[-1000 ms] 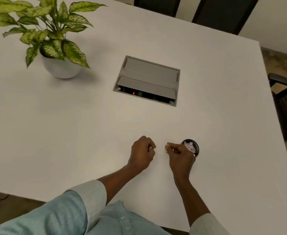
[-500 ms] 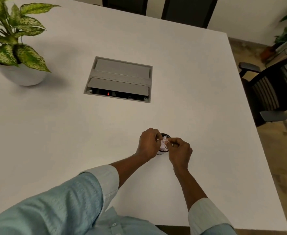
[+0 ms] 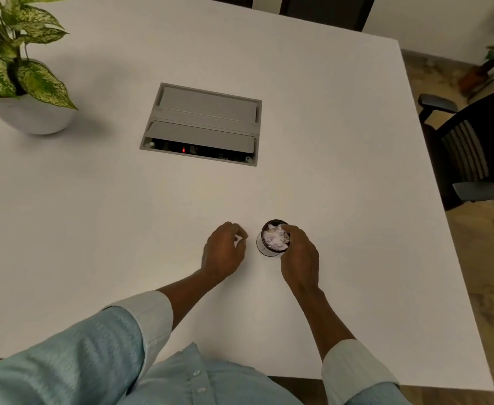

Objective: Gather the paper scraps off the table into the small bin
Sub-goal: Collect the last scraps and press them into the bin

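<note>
Both of my hands are down near the front edge of the table [image 3: 327, 118], either side of the small bin [image 3: 262, 249]. My right hand [image 3: 300, 258] is draped over the bin's right rim, fingers curled around its side and reaching across the mouth, gripping it, I judge, so it will not skate or tip while I feed it. My left hand [image 3: 224, 251] sits just beside the bin on its left, not touching it, fingers bent inward and pinched on a small white bit that looks like a paper scrap [image 3: 238, 237] (it is tiny, so I cannot be sure how much is in there).

The bin itself stands upright on the table, closer to the front edge than to the grey cable box [image 3: 202, 124] in the middle, and it is already heaped to the brim with crumpled paper scraps [image 3: 275, 239].

I see no loose scraps on the rest of the white top, so I judge the job nearly done. Because the bin is so full, the last piece will probably need pressing in. The potted plant [image 3: 20, 74] at the far left corner is well clear.
</note>
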The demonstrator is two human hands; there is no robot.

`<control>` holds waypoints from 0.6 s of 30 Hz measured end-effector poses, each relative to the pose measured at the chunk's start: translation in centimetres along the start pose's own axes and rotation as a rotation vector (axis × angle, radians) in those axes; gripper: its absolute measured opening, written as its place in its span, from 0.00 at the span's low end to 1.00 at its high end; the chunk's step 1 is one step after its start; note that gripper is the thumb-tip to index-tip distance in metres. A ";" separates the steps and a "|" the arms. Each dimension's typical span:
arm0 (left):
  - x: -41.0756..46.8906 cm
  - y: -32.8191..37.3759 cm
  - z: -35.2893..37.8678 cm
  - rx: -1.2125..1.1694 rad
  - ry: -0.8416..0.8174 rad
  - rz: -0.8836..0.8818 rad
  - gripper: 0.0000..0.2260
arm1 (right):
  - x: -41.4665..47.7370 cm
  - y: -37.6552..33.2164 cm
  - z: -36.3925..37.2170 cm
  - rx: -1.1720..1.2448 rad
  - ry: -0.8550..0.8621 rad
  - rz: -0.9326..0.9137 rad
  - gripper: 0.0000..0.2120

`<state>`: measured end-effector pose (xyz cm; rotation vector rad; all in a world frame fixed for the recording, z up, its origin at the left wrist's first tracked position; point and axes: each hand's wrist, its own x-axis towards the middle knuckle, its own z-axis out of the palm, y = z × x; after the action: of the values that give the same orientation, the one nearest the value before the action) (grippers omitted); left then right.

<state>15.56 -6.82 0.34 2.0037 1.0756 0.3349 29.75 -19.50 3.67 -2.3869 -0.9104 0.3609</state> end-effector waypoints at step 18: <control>-7.0 -12.2 -4.0 0.715 -0.513 -0.066 0.52 | 0.0 3.0 3.9 -0.611 -0.282 -0.296 0.27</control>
<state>2.14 -6.55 -5.51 2.4537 0.9926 -0.6633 29.71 -19.84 -1.23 -2.7132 -1.6799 0.3422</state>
